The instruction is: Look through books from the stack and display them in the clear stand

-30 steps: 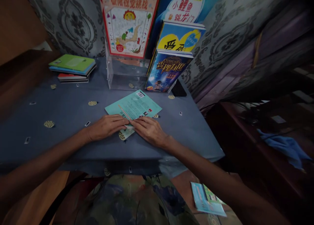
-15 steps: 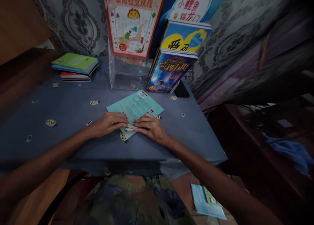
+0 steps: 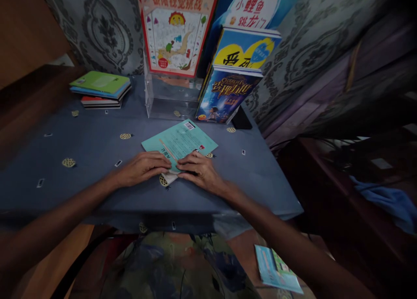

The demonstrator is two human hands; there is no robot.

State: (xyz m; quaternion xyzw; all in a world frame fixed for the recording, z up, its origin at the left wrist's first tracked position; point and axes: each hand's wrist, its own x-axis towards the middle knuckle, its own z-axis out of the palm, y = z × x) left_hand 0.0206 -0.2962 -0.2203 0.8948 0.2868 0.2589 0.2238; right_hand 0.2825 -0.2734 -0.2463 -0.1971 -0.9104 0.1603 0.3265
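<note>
A teal book [image 3: 182, 138] lies on the table with its barcoded back cover up, turned so that one corner points toward me. My left hand [image 3: 146, 166] grips the left side of that near corner, fingers bent and pressed together. From the other side my right hand [image 3: 202, 171] pinches the same corner, its fingertips close to those of the left. Between the hands the teal cover curves up a little, and pale pages show beneath it. Part of the corner is hidden by the fingers.
A clear acrylic stand [image 3: 172, 105] holds a picture book [image 3: 176, 34] at the back. Beside it several books stand upright, a blue one [image 3: 228, 94] in front. A dark flat object [image 3: 241, 118] lies behind. Stacked books [image 3: 100, 84] are at back left. Blue booklets [image 3: 276, 268] lie below right.
At the near corner, the cover between my fingertips now curves over, with pale pages showing below it. My left hand has shifted slightly. The rest of the book has stayed in place.
</note>
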